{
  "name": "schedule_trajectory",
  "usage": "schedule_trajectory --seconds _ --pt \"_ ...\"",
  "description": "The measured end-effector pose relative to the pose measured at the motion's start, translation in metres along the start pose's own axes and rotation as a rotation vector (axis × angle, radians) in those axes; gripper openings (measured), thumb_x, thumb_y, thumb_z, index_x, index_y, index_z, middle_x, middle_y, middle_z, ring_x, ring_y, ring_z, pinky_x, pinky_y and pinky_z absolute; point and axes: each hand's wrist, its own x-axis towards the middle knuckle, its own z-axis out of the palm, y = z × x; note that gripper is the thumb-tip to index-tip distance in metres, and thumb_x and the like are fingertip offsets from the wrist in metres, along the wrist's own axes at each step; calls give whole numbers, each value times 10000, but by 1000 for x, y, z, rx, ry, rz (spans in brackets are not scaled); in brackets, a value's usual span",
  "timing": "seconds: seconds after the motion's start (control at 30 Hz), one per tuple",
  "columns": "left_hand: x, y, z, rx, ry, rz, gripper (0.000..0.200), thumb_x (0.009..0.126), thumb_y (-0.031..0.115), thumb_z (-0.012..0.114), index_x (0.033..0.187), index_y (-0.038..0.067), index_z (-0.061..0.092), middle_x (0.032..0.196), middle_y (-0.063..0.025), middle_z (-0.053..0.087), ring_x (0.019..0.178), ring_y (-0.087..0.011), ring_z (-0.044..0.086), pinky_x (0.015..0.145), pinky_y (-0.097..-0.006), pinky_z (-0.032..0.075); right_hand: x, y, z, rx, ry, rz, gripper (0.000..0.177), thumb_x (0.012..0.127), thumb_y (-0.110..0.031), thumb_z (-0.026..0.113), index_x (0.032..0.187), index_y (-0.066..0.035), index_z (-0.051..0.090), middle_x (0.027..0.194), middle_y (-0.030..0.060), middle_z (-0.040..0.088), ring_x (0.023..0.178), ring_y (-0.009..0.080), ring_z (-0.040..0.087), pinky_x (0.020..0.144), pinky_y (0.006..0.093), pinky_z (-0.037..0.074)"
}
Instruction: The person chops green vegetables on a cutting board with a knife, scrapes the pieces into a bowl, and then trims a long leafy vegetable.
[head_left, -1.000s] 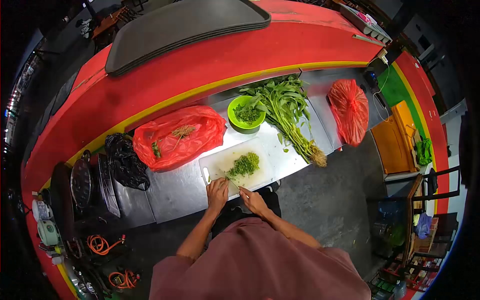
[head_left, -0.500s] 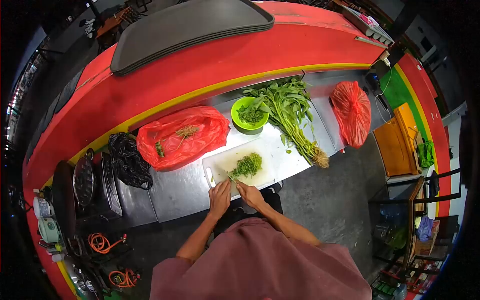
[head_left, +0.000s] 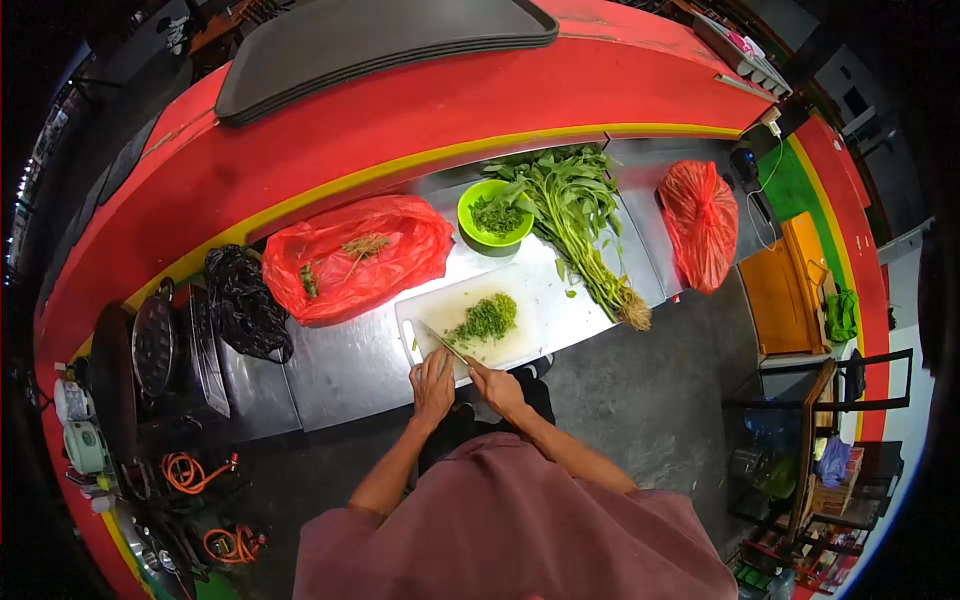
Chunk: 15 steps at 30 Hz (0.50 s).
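Note:
My right hand (head_left: 497, 389) is closed round the handle of a knife (head_left: 443, 341), whose thin blade points up and to the left over the cutting board. Beside it, at the board's near edge, the fingers of my left hand (head_left: 433, 386) are curled together close to the blade; whatever they may hold is hidden. On the white cutting board (head_left: 527, 340) lies a pile of finely chopped green herbs (head_left: 490, 317), just beyond the knife. Behind the board stands a lime-green bowl (head_left: 495, 241) with chopped greens (head_left: 492, 215) inside.
Long-stemmed leafy greens with roots (head_left: 580, 225) lie right of the bowl. An opened red plastic bag (head_left: 350, 300) with root scraps is at left, beside a black bag (head_left: 245, 305). A tied red bag (head_left: 698, 225) sits far right. Trays (head_left: 390, 45) rest on the red ledge.
The knife blade has swung out to the left and now shows flat over the board. My left hand has shifted slightly, and the whole view has moved a little.

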Motion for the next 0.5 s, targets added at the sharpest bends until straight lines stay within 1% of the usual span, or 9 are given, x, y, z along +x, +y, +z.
schedule_trajectory --seconds 0.13,0.2,0.23,0.27,0.33,0.4,0.43,0.47,0.5 --pt "4 4 -5 -11 -32 -9 471 893 94 588 1359 53 541 1396 -129 493 1315 -280 438 1043 -473 292 14 -3 6 29 6 -35 407 1036 -347 457 1401 -192 549 746 272 651 694 470 641 640 549 507" --pt "7 7 -9 -45 -52 -43 479 895 108 593 1367 53 539 1388 -133 492 1289 -287 446 1028 -481 295 10 -4 1 119 38 -44 409 1038 -345 454 1405 -189 545 756 284 647 706 472 643 652 546 506" --pt "8 7 -9 -44 -59 -54 483 890 131 612 1364 68 548 1399 -120 484 1300 -277 439 1030 -488 290 4 -9 -8 141 13 15 410 1040 -345 460 1403 -176 549 768 289 644 714 467 647 660 526 506" --pt "8 8 -10 -45 -67 -65 487 885 154 632 1361 82 558 1409 -108 477 1311 -267 432 1032 -495 284 1 -8 -13 139 6 9 410 1040 -345 460 1403 -176 549 768 289 644 714 467 647 660 526 506" --pt "11 9 -11 -65 -56 -86 493 888 173 637 1367 91 553 1401 -111 473 1293 -279 439 1028 -506 280 -7 1 -18 212 -45 119 417 1031 -367 464 1401 -192 545 841 303 662 851 479 657 743 538 519" --pt "16 7 -9 -109 -66 -94 506 884 189 646 1368 78 550 1390 -133 471 1282 -293 443 1021 -507 288 -17 8 -21 259 -5 123 418 1033 -374 461 1391 -183 560 851 304 664 873 480 657 754 530 518" --pt "19 2 -8 -159 -81 -90 588 886 249 661 1420 66 498 1448 -191 418 1337 -344 399 1060 -536 268 -21 12 -23 269 9 147 419 1034 -373 461 1392 -179 561 858 306 664 886 482 653 762 526 519" --pt "21 2 -4 -162 -80 -87 588 886 249 661 1420 66 498 1448 -191 418 1337 -344 399 1060 -536 268 -26 16 -25 278 24 173 419 1036 -373 462 1392 -174 562 864 309 664 899 485 649 770 523 519" --pt "24 3 -2 -124 -19 -107 655 885 287 667 1459 64 444 1492 -220 363 1378 -376 348 1089 -551 246 -31 18 -29 289 64 139 414 1042 -362 467 1388 -159 571 827 296 668 830 464 676 749 490 523"
